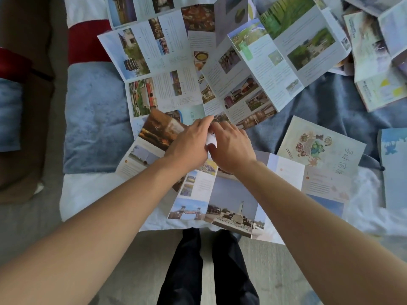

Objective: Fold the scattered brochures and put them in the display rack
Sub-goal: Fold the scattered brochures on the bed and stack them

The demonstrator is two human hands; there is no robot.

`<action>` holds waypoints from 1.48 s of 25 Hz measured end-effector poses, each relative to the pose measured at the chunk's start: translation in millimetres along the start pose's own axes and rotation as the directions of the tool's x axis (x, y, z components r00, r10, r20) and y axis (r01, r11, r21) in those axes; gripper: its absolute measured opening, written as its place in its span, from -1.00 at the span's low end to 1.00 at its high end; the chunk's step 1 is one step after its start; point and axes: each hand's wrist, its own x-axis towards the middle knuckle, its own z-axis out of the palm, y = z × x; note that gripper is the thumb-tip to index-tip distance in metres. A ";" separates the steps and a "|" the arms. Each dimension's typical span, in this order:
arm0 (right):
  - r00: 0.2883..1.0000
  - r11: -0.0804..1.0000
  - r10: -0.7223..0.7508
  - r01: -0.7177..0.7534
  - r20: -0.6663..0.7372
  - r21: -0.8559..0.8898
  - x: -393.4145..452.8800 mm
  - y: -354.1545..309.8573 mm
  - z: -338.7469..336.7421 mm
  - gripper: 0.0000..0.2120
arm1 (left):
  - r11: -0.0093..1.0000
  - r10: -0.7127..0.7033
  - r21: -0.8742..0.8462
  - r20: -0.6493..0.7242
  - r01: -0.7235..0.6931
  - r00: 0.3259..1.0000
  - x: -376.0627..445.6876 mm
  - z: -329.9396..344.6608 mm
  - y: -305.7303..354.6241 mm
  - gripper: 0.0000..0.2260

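Two hands are meeting at frame centre: the left hand (189,144) and right hand (231,146) are both pinching a small white paper edge (211,140) between curled fingers. Many unfolded brochures (167,62) are lying scattered across the blue blanket (94,115), filling the upper half. One brochure (220,199) is lying under the forearms, lower centre. One closed booklet (319,148) is lying right of centre.

Both bare forearms reach forward and converge; the left hand (190,143) and right hand (231,146) meet, fingers curled, pinching together.
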 end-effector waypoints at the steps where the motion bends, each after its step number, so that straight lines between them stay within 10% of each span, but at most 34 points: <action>1: 1.000 1.000 0.002 -0.002 -0.024 0.003 1.3 -3.5 -2.0 -0.65 | 0.999 0.021 -0.033 -0.003 -0.021 1.000 -1.0 -2.1 0.6 -0.39; 7: 0.989 0.997 -0.067 0.071 -0.129 0.031 -6.8 -2.2 -22.0 -0.89 | 0.898 -0.135 -0.408 0.096 0.162 0.986 -17.9 -22.0 -40.2 -0.51; 13: 0.949 0.967 -0.253 0.256 -0.185 -0.010 -8.8 -7.9 -40.9 -0.92 | 0.923 -0.383 -0.016 0.037 0.384 0.923 -15.4 -23.6 -110.5 -0.45; 21: 0.971 0.982 -0.179 0.168 -0.161 -0.082 -3.0 -7.3 -26.8 -0.88 | 0.805 -0.534 -0.335 -0.050 0.489 0.844 -16.4 -39.7 -112.4 -0.73; 25: 0.985 0.994 -0.088 0.077 -0.150 -0.081 3.7 -16.2 -24.6 -0.88 | 0.564 -0.397 -0.671 0.292 0.482 0.870 -25.5 -60.5 -85.8 -0.66; 30: 0.987 0.997 -0.038 0.028 -0.156 -0.067 7.7 -27.5 -25.1 -0.86 | 0.765 -0.193 -0.535 0.342 0.359 0.920 -34.5 -46.6 -63.1 -0.46; 37: 0.999 0.999 0.036 -0.036 -0.013 0.014 5.9 -16.6 -22.1 -0.52 | 0.957 -0.149 -0.220 0.192 0.190 0.970 -30.0 -30.3 -46.6 -0.86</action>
